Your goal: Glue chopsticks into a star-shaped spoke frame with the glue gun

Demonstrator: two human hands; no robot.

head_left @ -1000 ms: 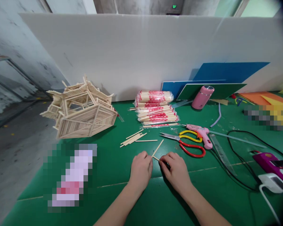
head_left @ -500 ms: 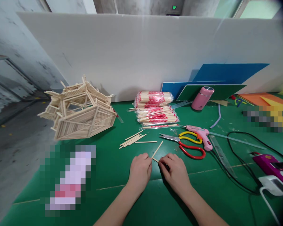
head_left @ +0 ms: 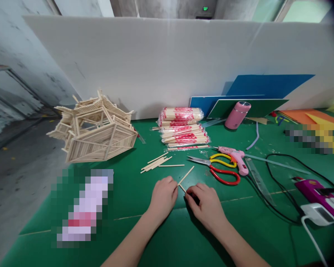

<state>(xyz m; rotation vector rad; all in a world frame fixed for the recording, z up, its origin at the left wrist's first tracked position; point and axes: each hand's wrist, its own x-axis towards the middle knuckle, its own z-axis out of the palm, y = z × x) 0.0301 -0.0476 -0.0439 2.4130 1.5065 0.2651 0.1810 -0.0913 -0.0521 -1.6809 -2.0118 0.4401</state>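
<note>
Between my hands two thin wooden sticks meet at an angle just above the green table (head_left: 122, 237). My left hand (head_left: 164, 194) pinches the longer stick (head_left: 187, 174), which slants up and to the right. The second stick (head_left: 182, 188) runs down into the fingers of my right hand (head_left: 203, 202), which are closed on it. Its far end touches the first stick near my left fingertips. Beyond my hands lies a small pile of cut sticks (head_left: 156, 163), with a single stick (head_left: 171, 165) beside it.
Red-and-yellow-handled scissors (head_left: 224, 174) and a pink glue gun (head_left: 239, 159) lie right of centre. Behind are wrapped stick bundles (head_left: 185, 135) and a pink flask (head_left: 237, 115). A stick-built model (head_left: 100, 135) stands left. Black cable (head_left: 269, 168) and a purple power strip (head_left: 317, 196) lie right.
My right hand has shifted slightly downward, and the stick in it slants more steeply against the other. The view has moved a little; both hands keep their hold.
</note>
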